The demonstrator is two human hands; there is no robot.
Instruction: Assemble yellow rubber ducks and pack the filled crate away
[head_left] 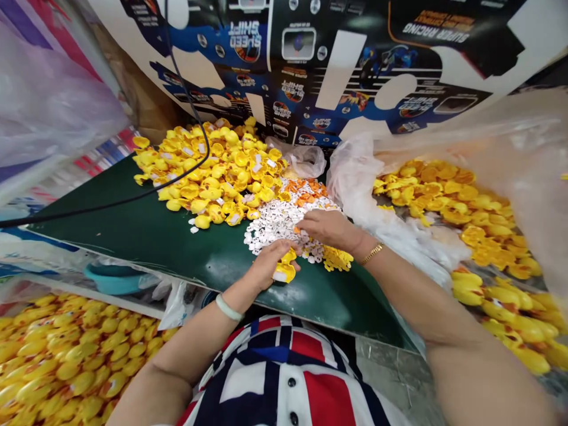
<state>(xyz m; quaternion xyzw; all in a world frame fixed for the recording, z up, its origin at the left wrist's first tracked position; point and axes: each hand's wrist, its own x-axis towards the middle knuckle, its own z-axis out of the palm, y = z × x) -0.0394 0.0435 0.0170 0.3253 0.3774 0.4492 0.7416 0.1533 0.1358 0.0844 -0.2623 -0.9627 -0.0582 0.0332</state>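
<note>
My left hand (268, 264) is closed around a yellow plastic shell piece (285, 271) with a pale patch on it, just above the front of the green tabletop (208, 257). To its right, my right hand (326, 229) has its fingers pinched together, with a small orange piece (297, 229) at the tips. Beneath and behind both hands spreads a heap of small white pieces with dark marks (277, 218). Orange pieces (308, 190) lie at the back of that heap. Small flat yellow pieces (337, 259) sit under my right wrist.
Yellow duck shell halves (217, 168) are piled at the back left of the table, with a black cable (195, 168) hanging across them. More yellow parts fill a box (80, 349) at lower left and plastic bags (461, 207) at right. Printed cardboard (302, 71) stands behind.
</note>
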